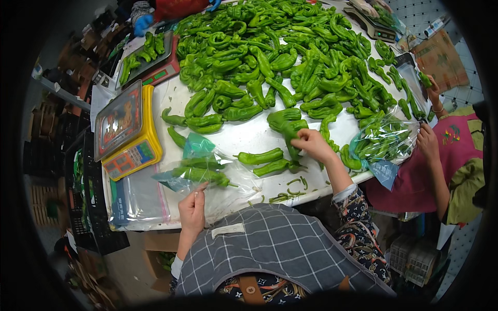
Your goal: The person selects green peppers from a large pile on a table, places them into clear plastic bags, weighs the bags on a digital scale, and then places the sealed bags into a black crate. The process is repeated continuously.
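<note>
My left hand [193, 209] pinches the near edge of a clear plastic bag [243, 175] with a teal part, lying at the table's front. Green peppers [202, 173] show inside the bag. My right hand [317, 144] is shut on a green pepper [290, 137], blurred, over the white table [233, 136]. A few loose peppers [260, 156] lie between my hands. Beyond them a large heap of green peppers [268, 58] covers much of the tabletop. Cut stems [290, 194] are scattered at the front edge, left of my right forearm.
A yellow scale [130, 155] stands at left beside flat plastic bags [140, 198]; a red scale [161, 74] behind it holds peppers. At right, a co-worker's hand [427, 142] holds a filled bag [383, 142]. Another person's blue-gloved hand [143, 24] is at far left. Black crates [93, 194] stand left.
</note>
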`<move>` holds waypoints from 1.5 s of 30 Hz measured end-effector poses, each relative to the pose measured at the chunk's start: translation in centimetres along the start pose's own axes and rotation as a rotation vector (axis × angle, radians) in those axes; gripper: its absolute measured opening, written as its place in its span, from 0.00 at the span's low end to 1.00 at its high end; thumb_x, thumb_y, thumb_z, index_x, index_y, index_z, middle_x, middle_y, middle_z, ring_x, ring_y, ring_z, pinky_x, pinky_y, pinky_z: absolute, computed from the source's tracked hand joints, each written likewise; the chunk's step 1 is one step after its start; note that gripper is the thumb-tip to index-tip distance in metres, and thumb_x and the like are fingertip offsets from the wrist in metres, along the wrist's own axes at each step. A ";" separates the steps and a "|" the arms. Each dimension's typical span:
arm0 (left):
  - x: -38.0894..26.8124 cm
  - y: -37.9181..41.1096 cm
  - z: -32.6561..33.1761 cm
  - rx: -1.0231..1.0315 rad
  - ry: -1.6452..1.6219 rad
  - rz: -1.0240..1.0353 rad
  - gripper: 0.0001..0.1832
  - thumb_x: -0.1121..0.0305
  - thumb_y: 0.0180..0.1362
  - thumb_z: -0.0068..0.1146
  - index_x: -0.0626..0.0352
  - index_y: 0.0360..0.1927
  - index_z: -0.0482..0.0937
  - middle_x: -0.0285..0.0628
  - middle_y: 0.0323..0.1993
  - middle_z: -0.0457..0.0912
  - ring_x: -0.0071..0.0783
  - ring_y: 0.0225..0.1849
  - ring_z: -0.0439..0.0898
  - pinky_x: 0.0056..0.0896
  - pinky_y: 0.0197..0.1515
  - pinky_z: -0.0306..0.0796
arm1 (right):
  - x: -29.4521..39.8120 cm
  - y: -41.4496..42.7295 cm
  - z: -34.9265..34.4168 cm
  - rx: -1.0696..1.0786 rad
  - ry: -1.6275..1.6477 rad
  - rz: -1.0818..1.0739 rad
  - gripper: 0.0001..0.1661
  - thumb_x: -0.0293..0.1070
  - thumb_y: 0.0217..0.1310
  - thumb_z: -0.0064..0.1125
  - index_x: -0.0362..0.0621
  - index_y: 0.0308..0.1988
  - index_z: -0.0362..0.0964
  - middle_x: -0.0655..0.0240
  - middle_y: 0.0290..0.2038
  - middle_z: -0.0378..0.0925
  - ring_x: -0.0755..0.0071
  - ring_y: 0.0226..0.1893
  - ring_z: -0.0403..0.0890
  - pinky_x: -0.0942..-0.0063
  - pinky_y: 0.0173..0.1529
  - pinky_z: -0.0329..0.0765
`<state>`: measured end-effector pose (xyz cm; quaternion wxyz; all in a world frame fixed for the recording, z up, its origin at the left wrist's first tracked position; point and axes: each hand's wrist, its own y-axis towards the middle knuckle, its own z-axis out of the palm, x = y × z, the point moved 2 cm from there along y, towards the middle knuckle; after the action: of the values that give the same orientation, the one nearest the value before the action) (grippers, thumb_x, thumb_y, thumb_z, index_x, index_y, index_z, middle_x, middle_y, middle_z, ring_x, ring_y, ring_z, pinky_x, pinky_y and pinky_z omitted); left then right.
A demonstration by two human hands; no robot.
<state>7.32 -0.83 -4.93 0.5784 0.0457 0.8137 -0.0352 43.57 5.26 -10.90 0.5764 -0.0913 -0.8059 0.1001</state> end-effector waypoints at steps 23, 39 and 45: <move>0.0 2.6 1.4 0.188 -0.258 -0.113 0.15 0.68 0.49 0.58 0.65 0.41 0.75 0.24 0.19 0.69 0.10 0.21 0.62 0.15 0.22 0.57 | 5.9 -3.2 15.8 0.262 0.459 -0.492 0.18 0.18 0.47 0.54 0.40 0.43 0.68 0.67 0.38 0.73 0.74 0.38 0.74 0.80 0.41 0.71; 2.3 2.7 1.3 0.003 -0.662 -0.349 0.07 0.66 0.54 0.53 0.60 0.29 0.75 0.23 0.12 0.63 0.08 0.11 0.54 0.12 0.13 0.46 | 4.1 -6.4 13.8 0.682 0.466 0.060 0.12 0.35 0.59 0.47 0.41 0.41 0.67 0.71 0.37 0.74 0.84 0.33 0.71 0.86 0.33 0.68; 2.0 2.2 1.0 -0.034 -0.603 -0.390 0.07 0.67 0.54 0.52 0.60 0.29 0.74 0.24 0.14 0.65 0.09 0.12 0.56 0.12 0.13 0.47 | 1.1 -8.6 9.9 0.788 0.223 0.003 0.23 0.37 0.52 0.56 0.44 0.48 0.65 0.68 0.37 0.70 0.80 0.38 0.69 0.81 0.44 0.68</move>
<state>7.85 1.28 -7.13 0.7756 -0.1323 0.6003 -0.1435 33.56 -3.29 -10.69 0.6509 0.1249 -0.6383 0.3916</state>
